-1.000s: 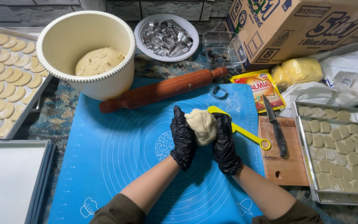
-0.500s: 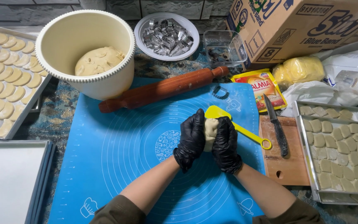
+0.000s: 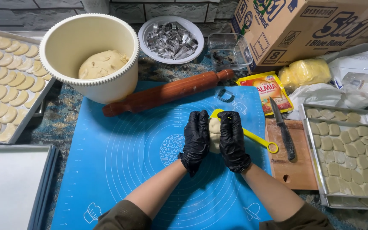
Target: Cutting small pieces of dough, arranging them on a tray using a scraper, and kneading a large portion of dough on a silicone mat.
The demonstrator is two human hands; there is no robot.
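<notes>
Both my hands wear black gloves and press a pale lump of dough (image 3: pixel 214 134) between them over the blue silicone baking mat (image 3: pixel 128 162). My left hand (image 3: pixel 196 140) covers the lump's left side and my right hand (image 3: pixel 233 140) its right side, so only a narrow strip of dough shows. A yellow measuring spoon (image 3: pixel 256 139) lies on the mat just behind and to the right of my right hand. A wooden rolling pin (image 3: pixel 167 93) lies across the mat's far edge.
A cream bowl (image 3: pixel 64 34) with more dough stands at back left. A white plate of metal cutters (image 3: pixel 171 38), a clear tub (image 3: pixel 228 51) and a cardboard box (image 3: pixel 311 25) stand behind. Trays of cut dough (image 3: pixel 350 145) (image 3: pixel 3 85) flank the mat. A knife (image 3: pixel 283 127) lies on a wooden board (image 3: pixel 294 170).
My hands have closed tighter around the dough lump, hiding more of it, and have shifted slightly toward the right on the mat.
</notes>
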